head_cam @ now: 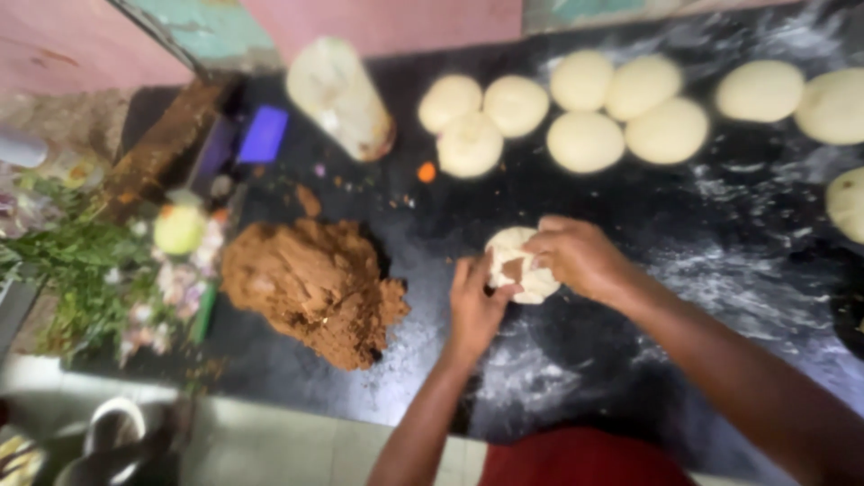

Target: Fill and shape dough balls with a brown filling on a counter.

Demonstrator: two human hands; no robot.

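Far left edge: green leafy herbs (pixel 67 261) with pale cut bits, heaped beyond the dark counter's left rim; a blurred metal vessel (pixel 112 427) near the lower left corner.
Surface: black counter (pixel 720 225), dusted with white flour in streaks, thickest at right and near the front edge.
Back wall: pink, with a patch of teal paint, running along the far side.
Left of centre: large brown mound of filling (pixel 315 288), crumbly, resting on the counter, well apart from the front rim.
Far, left of centre: pale oblong object (pixel 340 97), tilted, just beyond the mound; a purple-blue flat item (pixel 264 135) to its left.
Centre: dough piece (pixel 520 265) with a brown spot of filling showing in its middle, held just above the counter.
Left hand (pixel 475 306): fingers curled up against the near left side of the dough piece, gripping it.
Right hand (pixel 580 256): cupped over the right and far side of the same piece, pinching it.
Far centre to right: row of smooth dough balls (pixel 585 142), several touching, reaching the right edge.
Open room: bare floured stretch right of the hands, between them and the dough balls.
Near edge: red cloth (pixel 576 459) at the person's front.
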